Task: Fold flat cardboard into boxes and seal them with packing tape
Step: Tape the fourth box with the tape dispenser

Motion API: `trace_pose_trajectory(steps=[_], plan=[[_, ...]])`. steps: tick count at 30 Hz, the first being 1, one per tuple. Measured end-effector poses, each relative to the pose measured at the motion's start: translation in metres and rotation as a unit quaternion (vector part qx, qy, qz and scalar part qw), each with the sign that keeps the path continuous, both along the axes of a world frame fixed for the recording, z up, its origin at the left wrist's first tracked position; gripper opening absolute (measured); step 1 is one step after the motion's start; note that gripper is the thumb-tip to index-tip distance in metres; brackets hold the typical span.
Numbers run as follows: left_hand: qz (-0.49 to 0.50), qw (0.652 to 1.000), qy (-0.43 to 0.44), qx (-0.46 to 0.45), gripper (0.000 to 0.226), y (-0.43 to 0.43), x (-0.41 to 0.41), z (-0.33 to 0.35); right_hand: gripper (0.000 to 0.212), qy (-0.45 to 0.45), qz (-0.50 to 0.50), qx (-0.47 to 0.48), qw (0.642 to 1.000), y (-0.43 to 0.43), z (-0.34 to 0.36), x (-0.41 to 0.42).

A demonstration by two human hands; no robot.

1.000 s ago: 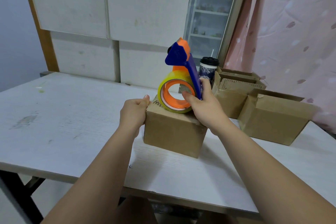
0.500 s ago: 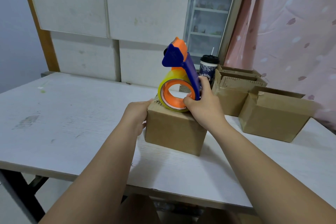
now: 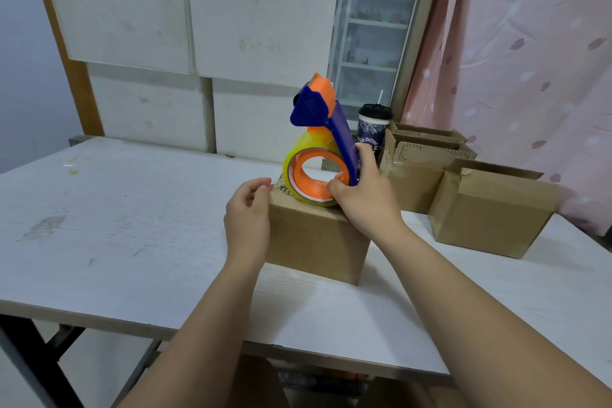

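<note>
Head view: the cardboard box (image 3: 314, 242) sits closed on the white table (image 3: 132, 209), between the two hands. The right hand (image 3: 361, 205) grips the tape dispenser (image 3: 331, 129), fingers wrapped round its blue frame and thumb at the orange hub; the yellow tape roll (image 3: 298, 159) rests on the box's top. The left hand (image 3: 246, 212) is at the box's upper left edge, fingers loosely curved with the tips against the cardboard; whether they grip it I cannot tell. To the right stand open boxes (image 3: 490, 209) with flaps up, insides hidden. A lidded cup (image 3: 372, 124) stands behind the dispenser, before a pink curtain (image 3: 530, 60).
</note>
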State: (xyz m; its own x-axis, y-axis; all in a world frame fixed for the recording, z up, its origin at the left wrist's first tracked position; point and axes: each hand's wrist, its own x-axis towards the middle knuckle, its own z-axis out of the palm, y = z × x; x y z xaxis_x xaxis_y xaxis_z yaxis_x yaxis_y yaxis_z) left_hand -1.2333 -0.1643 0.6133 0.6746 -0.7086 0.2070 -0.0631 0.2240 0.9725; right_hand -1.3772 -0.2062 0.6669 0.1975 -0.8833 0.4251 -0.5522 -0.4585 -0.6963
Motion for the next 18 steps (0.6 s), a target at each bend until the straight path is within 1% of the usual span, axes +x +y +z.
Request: trace_pose_trajectory(steps=[5,10,12,13,14,16,18], plan=[[-0.070,0.997,-0.009,0.028,0.037,-0.001,-0.001,-0.001,0.048,-0.001,-0.003,-0.005,1.000,-0.001,-0.002,0.000],[-0.079,0.994,0.040,0.071,0.028,0.003,-0.009,0.003,0.045,0.001,-0.012,-0.003,1.000,-0.003,-0.003,0.001],[-0.099,0.992,0.027,0.073,0.036,0.006,-0.011,0.002,0.045,-0.004,-0.008,-0.002,1.000,-0.003,-0.003,0.000],[-0.112,0.991,-0.005,0.075,0.043,0.007,-0.010,0.001,0.046,-0.011,-0.004,-0.003,1.000,-0.004,-0.004,0.000],[-0.117,0.988,-0.059,0.078,0.048,0.007,-0.008,0.000,0.047,-0.020,-0.001,-0.003,1.000,-0.004,-0.004,-0.001],[-0.091,0.977,-0.178,0.077,0.043,0.006,0.000,0.004,0.049,-0.044,0.005,0.001,0.999,-0.005,-0.005,-0.001],[-0.054,0.964,-0.254,0.062,0.039,0.006,0.005,0.012,0.050,-0.069,0.013,0.004,0.998,-0.007,-0.005,-0.001]])
